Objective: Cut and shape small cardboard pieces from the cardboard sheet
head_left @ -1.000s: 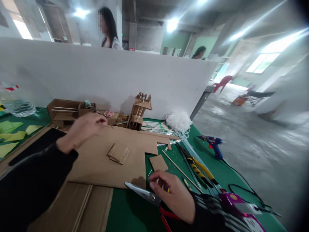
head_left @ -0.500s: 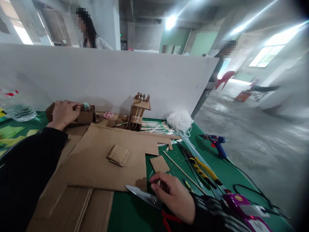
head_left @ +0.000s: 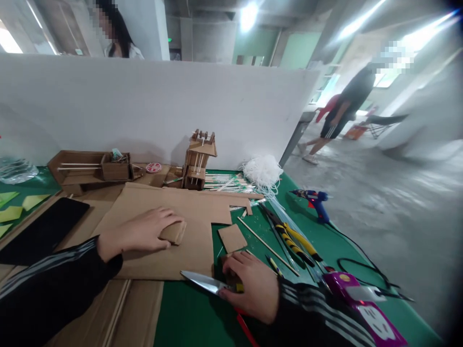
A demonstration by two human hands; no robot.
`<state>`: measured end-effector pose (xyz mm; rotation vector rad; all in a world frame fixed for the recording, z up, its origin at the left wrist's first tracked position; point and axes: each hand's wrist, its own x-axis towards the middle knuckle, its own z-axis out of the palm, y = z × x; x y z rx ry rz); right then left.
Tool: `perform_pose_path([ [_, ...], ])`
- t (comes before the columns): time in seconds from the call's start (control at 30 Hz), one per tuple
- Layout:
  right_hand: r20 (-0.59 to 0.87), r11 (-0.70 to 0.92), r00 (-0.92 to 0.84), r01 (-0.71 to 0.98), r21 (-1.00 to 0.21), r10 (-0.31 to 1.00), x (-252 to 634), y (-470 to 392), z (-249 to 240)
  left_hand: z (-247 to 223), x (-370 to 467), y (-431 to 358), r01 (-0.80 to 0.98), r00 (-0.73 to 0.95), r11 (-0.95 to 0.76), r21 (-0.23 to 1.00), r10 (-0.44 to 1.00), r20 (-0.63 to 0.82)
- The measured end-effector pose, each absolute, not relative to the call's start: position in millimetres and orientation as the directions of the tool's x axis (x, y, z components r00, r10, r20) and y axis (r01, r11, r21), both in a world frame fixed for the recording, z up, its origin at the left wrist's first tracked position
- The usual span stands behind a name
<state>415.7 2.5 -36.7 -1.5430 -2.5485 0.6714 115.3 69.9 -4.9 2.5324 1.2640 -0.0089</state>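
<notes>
My left hand point(head_left: 150, 230) is over the large cardboard sheet point(head_left: 191, 260), its thumb and fingers closed around a small stack of cardboard pieces point(head_left: 176, 233). At the sheet's lower right corner, my right hand point(head_left: 251, 284) is curled with its fingers bent down. A bit of yellow shows under its palm, but what it grips is hidden. Beside that hand lie the scissors point(head_left: 202, 281), their blades pointing left and their red handles partly covered. A loose cardboard square point(head_left: 232, 238) rests just above my right fingers.
Behind the sheet stand a cardboard tower point(head_left: 198, 161) and a cardboard box with sticks point(head_left: 87, 168). Pliers point(head_left: 289, 238), a glue gun point(head_left: 314, 202), a purple power strip point(head_left: 361, 301) and white string point(head_left: 262, 173) lie rightward. A black phone-like slab point(head_left: 45, 231) lies left. One person point(head_left: 347, 103) walks beyond.
My left hand has come from the cardboard box at the back to the small cardboard stack. My right hand has lowered and curled beside the scissors. The view has shifted slightly.
</notes>
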Motion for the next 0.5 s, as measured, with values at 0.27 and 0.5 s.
perform_pose_path([
  [0.27, -0.113, 0.369, -0.453, 0.827, -0.424, 0.885, 436, 21, -37, -4, 109, 68, 0.806, 0.558, -0.521, 0.28, 0.827, -0.066],
  [0.5, -0.158, 0.298, -0.412, 0.83, -0.471, 0.897, 443, 21, -47, 10, 126, 53, 0.721, 0.62, -0.543, 0.429, 0.783, -0.049],
])
